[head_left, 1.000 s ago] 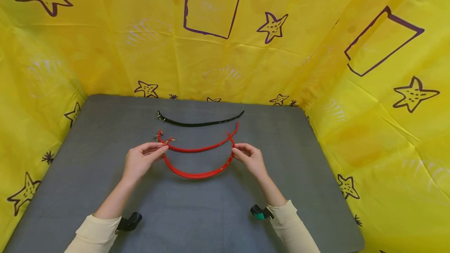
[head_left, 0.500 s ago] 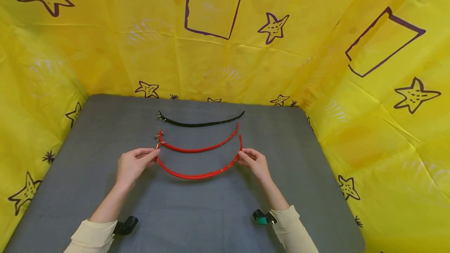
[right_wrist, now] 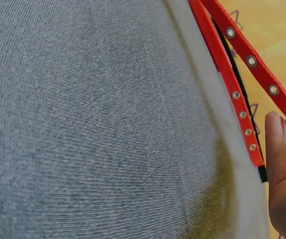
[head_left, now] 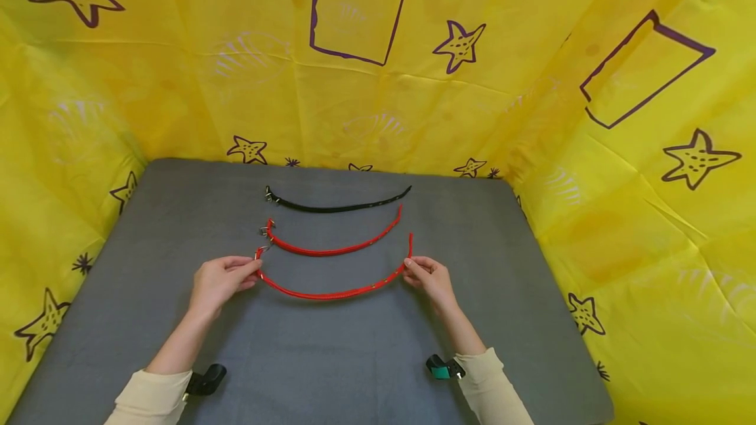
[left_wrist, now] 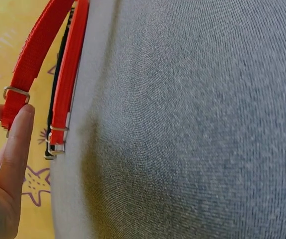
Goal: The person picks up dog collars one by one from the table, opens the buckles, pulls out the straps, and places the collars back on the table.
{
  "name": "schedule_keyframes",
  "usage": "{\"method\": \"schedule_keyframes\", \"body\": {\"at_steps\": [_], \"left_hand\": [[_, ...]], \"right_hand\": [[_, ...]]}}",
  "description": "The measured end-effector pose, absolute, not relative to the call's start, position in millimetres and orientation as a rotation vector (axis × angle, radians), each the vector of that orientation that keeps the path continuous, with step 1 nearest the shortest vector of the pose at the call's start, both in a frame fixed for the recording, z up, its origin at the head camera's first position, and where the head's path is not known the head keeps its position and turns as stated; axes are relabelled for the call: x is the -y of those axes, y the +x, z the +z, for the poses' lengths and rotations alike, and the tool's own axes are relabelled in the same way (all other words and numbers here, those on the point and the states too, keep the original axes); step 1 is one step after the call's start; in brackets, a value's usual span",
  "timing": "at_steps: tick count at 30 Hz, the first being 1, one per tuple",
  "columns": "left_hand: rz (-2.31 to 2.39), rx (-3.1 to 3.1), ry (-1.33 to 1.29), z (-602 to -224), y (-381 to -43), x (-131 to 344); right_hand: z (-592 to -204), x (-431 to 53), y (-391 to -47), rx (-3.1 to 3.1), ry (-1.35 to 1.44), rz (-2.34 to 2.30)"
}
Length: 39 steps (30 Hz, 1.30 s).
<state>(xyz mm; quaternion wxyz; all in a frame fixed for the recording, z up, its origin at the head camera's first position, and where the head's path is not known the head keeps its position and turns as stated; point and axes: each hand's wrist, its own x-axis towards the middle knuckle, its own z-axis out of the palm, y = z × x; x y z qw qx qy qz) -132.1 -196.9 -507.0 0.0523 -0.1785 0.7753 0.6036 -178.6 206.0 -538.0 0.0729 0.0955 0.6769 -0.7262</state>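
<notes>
A red collar (head_left: 331, 296) with a metal buckle and eyelets sags in a shallow curve between my two hands. My left hand (head_left: 223, 281) pinches its buckle end between thumb and fingers; the metal loop (left_wrist: 16, 93) shows just above the fingertips in the left wrist view. My right hand (head_left: 432, 279) pinches the other end, close to the eyelets (right_wrist: 273, 89), and the tip sticks up past the fingers. Behind it a second red collar (head_left: 325, 253) lies on the table, buckle to the left. Farther back is a black collar (head_left: 327, 210), lying the same way round.
The grey table (head_left: 331, 366) has its far edge against a yellow curtain (head_left: 378, 97) printed with stars. More yellow cloth hangs along the left and right sides. Dark wrist cameras (head_left: 207, 380) sit at both cuffs.
My hands have moved apart and slightly toward me, spreading the held red collar into a wider, flatter curve. Its ends no longer overlap the second red collar. The two lying collars have stayed put.
</notes>
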Motion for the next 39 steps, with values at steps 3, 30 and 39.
{"method": "schedule_keyframes", "body": {"at_steps": [3,30,39], "left_hand": [[1.812,-2.343,-0.540,-509,-133,198],[1.643,-2.339,-0.450,-527,-136,202],[1.562,-2.417,-0.400,-533,-136,204]], "right_hand": [[-541,-208,-179,-2.046,0.299,-2.162],[-530,-210,-178,-2.089,0.300,-1.874],[-553,-215,-187,-2.205,0.340,-1.741]]}}
